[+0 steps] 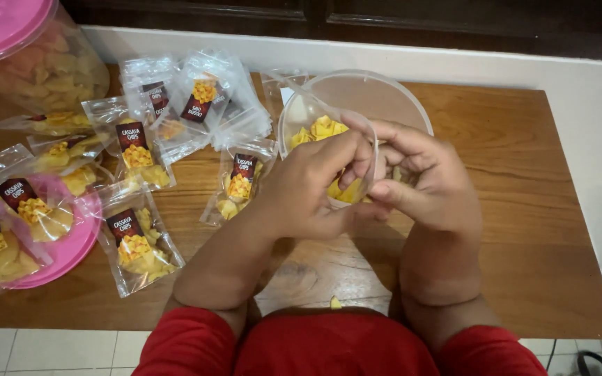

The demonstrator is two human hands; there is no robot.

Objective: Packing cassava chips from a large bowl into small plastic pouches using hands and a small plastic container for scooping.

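Both hands meet over the middle of the wooden table [524, 209]. My left hand [308, 188] and my right hand [423, 177] together hold a small clear plastic pouch [322, 129], its mouth spread open and round, with yellow chips inside. My left fingers pinch the pouch's near rim, and my right hand cups it from the right. Just behind the pouch stands a clear plastic bowl [377, 90]; what it holds is hidden by the pouch and my hands.
Several sealed chip pouches with dark labels [137, 240] lie across the left of the table, some on a pink plate [78, 247]. A big clear jar of chips with a pink lid [8, 28] stands at the far left. One loose chip [334, 303] lies near the front edge.
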